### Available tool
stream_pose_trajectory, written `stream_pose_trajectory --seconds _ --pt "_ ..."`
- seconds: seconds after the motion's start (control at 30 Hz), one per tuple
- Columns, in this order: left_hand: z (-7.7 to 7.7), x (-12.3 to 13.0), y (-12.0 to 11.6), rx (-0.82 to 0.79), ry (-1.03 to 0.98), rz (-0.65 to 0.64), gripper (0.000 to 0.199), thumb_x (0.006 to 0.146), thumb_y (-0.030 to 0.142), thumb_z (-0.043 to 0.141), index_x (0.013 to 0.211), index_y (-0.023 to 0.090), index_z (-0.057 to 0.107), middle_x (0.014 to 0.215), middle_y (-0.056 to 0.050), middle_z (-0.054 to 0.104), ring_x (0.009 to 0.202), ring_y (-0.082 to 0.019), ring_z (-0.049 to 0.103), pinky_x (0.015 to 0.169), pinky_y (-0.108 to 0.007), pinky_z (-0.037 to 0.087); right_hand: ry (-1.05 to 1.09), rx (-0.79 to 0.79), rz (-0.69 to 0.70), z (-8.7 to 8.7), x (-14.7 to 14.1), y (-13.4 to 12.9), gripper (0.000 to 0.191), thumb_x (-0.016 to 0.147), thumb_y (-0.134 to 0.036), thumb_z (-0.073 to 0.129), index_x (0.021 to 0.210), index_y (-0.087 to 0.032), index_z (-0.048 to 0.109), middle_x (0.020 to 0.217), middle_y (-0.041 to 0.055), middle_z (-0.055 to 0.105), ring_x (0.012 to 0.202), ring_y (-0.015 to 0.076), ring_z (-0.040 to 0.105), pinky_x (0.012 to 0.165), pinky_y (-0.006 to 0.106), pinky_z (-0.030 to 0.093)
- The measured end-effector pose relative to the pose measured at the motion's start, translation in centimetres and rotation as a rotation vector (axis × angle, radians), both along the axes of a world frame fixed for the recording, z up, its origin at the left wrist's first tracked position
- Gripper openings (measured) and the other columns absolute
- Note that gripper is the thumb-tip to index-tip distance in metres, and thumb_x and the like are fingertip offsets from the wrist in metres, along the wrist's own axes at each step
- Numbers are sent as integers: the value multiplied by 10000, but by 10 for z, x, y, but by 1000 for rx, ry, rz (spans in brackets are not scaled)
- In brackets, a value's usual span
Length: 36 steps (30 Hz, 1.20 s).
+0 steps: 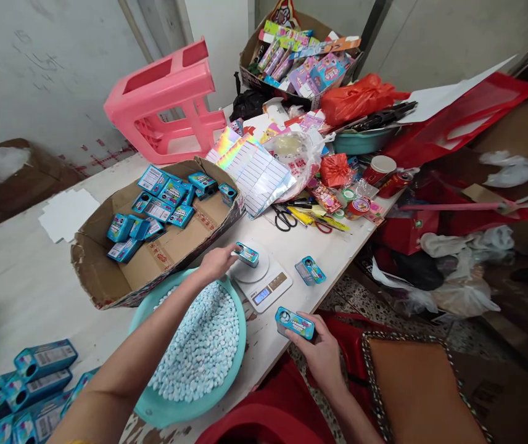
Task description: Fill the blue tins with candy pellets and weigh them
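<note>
Blue pack (247,254) on the round plate of the white scale (271,287), set down near the right edge of the bench (264,345), and its left end is being met by the fingertips of the left hand (220,261)! The fingers are curled in close; whether the pack is truly gripped or merely touched cannot be told. Figures are lit on the scale's display, too small to be read for certain.

Over at that same right edge, a second pack (294,324) is held by the right hand (322,348), thumb and fingers closed about its sides, its printed face turned up. Between the scale and the edge, a third pack (311,271) is left lying, touched by neither hand.

Just beside the scale, the turquoise basin (171,416) is heaped with pale blue and white candies (206,345), crossed from above by the left forearm. Behind it, a cut-down carton (90,265) is seen, blue boxes (157,209) scattered inside. More boxes (44,357) are massed toward the bench's near left corner. Farther up the right edge, black-handled scissors (285,220) are spotted among clutter, and toward the far edge a pink stool (171,92) is tipped on its side.
</note>
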State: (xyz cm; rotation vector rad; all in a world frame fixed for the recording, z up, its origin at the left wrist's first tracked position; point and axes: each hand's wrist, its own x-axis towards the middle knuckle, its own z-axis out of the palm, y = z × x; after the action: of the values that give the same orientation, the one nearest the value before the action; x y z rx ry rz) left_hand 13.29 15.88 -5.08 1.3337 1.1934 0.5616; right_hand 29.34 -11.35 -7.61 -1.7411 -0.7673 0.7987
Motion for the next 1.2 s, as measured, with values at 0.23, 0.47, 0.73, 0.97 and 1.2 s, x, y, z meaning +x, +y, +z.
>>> stream_pose_trajectory --seconds 0.23,0.47,0.73,0.97,1.2 --pt "-2 5 -6 49 14 139 265 567 29 741 611 225 568 428 66 340 430 -125 386 486 -185 156 -86 78 -21 -9 3 77 379 695 -409 716 976 -173 620 945 53 612 882 214 579 792 349 479" --pt "57 -65 -35 121 -5 200 142 654 121 708 703 242 652 536 18 483 511 -145 409 507 -195 212 -151 176 100 -33 -18 176 387 704 -419 679 988 -168 597 951 63 616 897 209 575 827 358 465" --pt "39 -96 -133 131 54 91 53 747 250 643 761 268 690 593 -1 566 538 -146 460 570 -221 322 -338 272 495 17 -56 119 687 709 -409 719 1296 -205 425 1239 112 529 1155 277 479 977 423 382" --pt "24 -106 -144 -193 -293 448 203 744 398 648 747 195 637 592 4 511 509 -104 434 463 -204 317 -269 50 568 44 -91 82 291 758 -384 693 981 -221 603 895 34 614 851 217 584 748 317 470" --pt "15 -109 -125 -469 -628 671 494 725 605 578 747 117 652 716 -53 588 629 -129 541 561 -234 434 -421 95 645 65 -115 89 273 761 -355 693 978 -214 606 899 57 599 866 234 564 756 339 458"
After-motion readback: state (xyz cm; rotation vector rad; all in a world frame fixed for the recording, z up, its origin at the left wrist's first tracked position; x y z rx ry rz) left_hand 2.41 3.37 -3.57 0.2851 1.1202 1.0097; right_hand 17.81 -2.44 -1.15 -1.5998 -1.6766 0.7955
